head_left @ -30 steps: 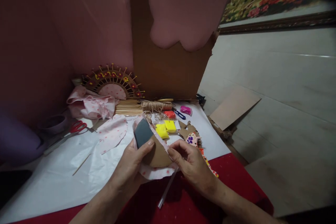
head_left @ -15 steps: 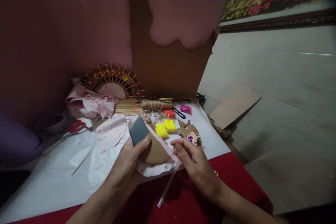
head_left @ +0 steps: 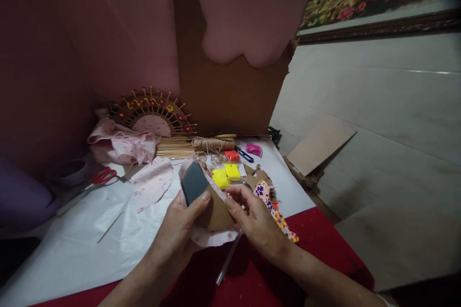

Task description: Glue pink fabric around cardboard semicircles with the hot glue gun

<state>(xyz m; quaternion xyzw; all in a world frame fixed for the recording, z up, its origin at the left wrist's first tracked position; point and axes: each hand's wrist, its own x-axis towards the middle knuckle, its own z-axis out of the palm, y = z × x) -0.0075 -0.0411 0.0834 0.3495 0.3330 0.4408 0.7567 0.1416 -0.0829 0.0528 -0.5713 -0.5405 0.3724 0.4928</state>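
Observation:
My left hand (head_left: 176, 230) grips a cardboard piece (head_left: 215, 211) with a dark grey top (head_left: 194, 186), thumb pressed on its face. Pink dotted fabric (head_left: 212, 237) lies under the cardboard and pokes out below it. My right hand (head_left: 254, 220) is curled at the cardboard's right edge, fingers pinched on the fabric's rim there. A thin white stick (head_left: 227, 261) lies on the red cloth below both hands.
On the white paper (head_left: 82, 249) lie yellow clay blocks (head_left: 226, 175), twine (head_left: 212, 144), bamboo skewers (head_left: 175, 146), red scissors (head_left: 97, 178), pink fabric pieces (head_left: 153, 182) and a decorated fan (head_left: 153, 112). A tall cardboard panel (head_left: 223, 96) stands behind. A painted cutout (head_left: 275, 211) rests right of my hand.
My right hand drew away from the cardboard half a second ago, then came back to its right edge and pinched the fabric. The left hand kept its hold.

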